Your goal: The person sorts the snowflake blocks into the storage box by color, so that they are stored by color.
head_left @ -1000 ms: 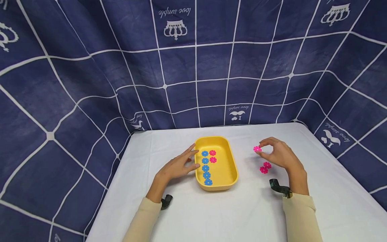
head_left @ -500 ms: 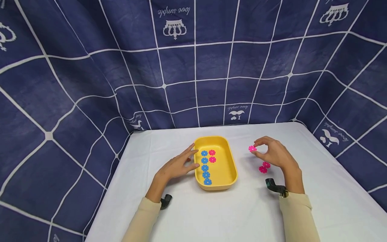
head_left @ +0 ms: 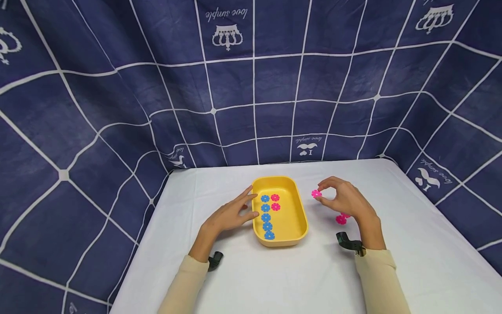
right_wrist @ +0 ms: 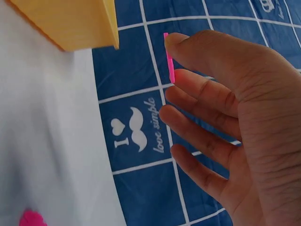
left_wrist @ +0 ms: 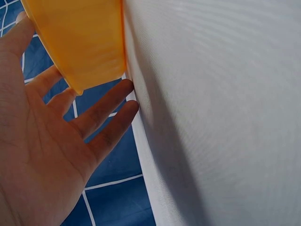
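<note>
My right hand pinches a pink notched flower disc between thumb and forefinger, above the table just right of the yellow tray. In the right wrist view that disc shows edge-on. Fingers spread, my left hand rests at the tray's left rim; the left wrist view shows its thumb and fingertips against the tray's wall. Inside the tray, a column of several blue discs runs down the left side. Two pink discs lie beside the upper blue ones.
Below my right hand, more pink discs lie on the white tablecloth, partly covered by the wrist. A dark blue curtain with white lines surrounds the table at the back and sides.
My right hand has moved left towards the tray, carrying the pink disc. The left hand and the discs in the tray stay where they were.
</note>
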`<action>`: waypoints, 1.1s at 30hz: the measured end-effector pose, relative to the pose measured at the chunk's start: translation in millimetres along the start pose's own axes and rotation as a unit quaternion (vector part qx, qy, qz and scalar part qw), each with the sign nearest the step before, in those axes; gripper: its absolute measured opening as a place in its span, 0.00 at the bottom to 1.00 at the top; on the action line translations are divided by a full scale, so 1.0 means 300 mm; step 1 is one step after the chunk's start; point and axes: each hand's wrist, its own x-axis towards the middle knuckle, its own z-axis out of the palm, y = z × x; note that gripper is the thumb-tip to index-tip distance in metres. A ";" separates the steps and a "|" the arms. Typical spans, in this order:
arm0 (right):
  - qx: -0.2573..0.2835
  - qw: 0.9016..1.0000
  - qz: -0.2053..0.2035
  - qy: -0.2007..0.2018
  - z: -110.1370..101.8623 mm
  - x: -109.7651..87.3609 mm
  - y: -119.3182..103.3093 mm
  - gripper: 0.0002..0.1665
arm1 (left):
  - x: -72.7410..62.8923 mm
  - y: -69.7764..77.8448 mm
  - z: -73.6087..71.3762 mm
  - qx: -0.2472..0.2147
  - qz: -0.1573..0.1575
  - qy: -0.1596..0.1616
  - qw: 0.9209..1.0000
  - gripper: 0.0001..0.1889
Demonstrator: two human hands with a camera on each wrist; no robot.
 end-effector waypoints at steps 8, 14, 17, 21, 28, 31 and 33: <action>0.006 1.000 -0.018 -0.014 0.030 0.036 -0.060 0.20 | 0.005 0.007 -0.009 0.006 -0.002 -0.001 1.000 0.39; 0.013 0.999 -0.028 -0.020 0.053 0.051 -0.111 0.20 | 0.006 0.005 -0.005 -0.002 0.009 0.000 1.000 0.39; 0.015 0.999 -0.036 -0.023 0.065 0.056 -0.134 0.20 | 0.006 0.002 -0.002 -0.003 0.010 0.002 1.000 0.39; 0.017 0.998 -0.045 -0.027 0.078 0.065 -0.162 0.19 | 0.005 -0.001 0.001 -0.001 0.009 0.003 1.000 0.39; 0.015 0.997 -0.062 -0.035 0.098 0.078 -0.203 0.18 | 0.004 0.001 -0.003 0.002 0.003 -0.003 1.000 0.39; 0.014 0.997 -0.072 -0.038 0.104 0.080 -0.218 0.17 | 0.004 0.001 -0.004 0.004 0.002 -0.004 1.000 0.40; 0.012 0.996 -0.080 -0.041 0.107 0.080 -0.227 0.17 | 0.004 0.001 -0.004 0.004 0.002 -0.004 1.000 0.40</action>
